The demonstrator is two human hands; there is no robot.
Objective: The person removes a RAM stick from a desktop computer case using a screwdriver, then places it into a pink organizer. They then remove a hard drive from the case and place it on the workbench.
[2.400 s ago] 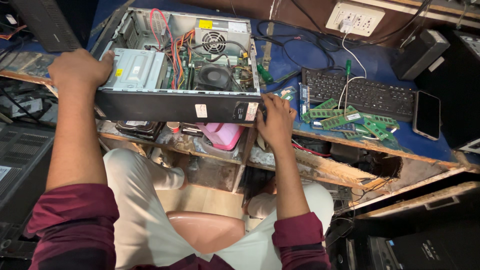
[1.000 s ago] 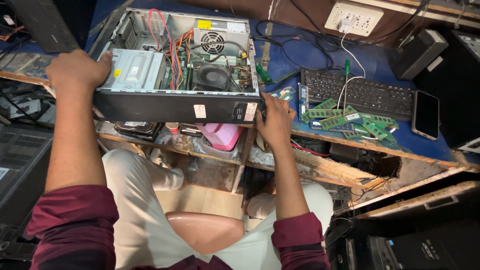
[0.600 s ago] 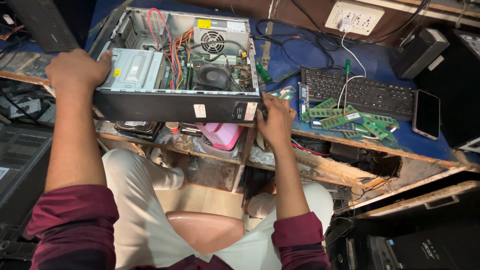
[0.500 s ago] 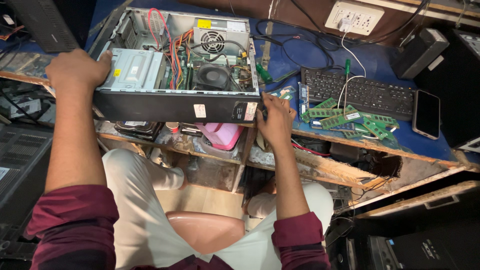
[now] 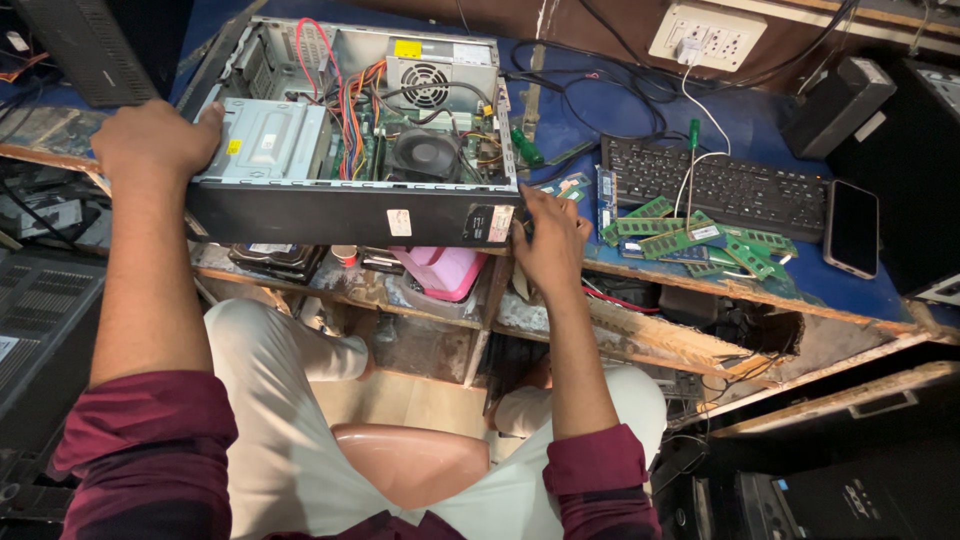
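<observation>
Head view: left hand (image 5: 150, 140) grips the open computer case (image 5: 350, 215) at its left corner; right hand (image 5: 550, 240) presses its right end, steadying it on the table (image 5: 760, 290).

I am looking down on a computer repair workshop. An opened desktop computer case (image 5: 352, 130) is lying on a worn blue workbench (image 5: 760, 125), with loose green memory modules (image 5: 690, 238) scattering beside a black keyboard (image 5: 722, 186). Cables are trailing to a wall socket panel (image 5: 706, 33), and spare drives (image 5: 275, 260) are sitting on the shelf beneath.
</observation>
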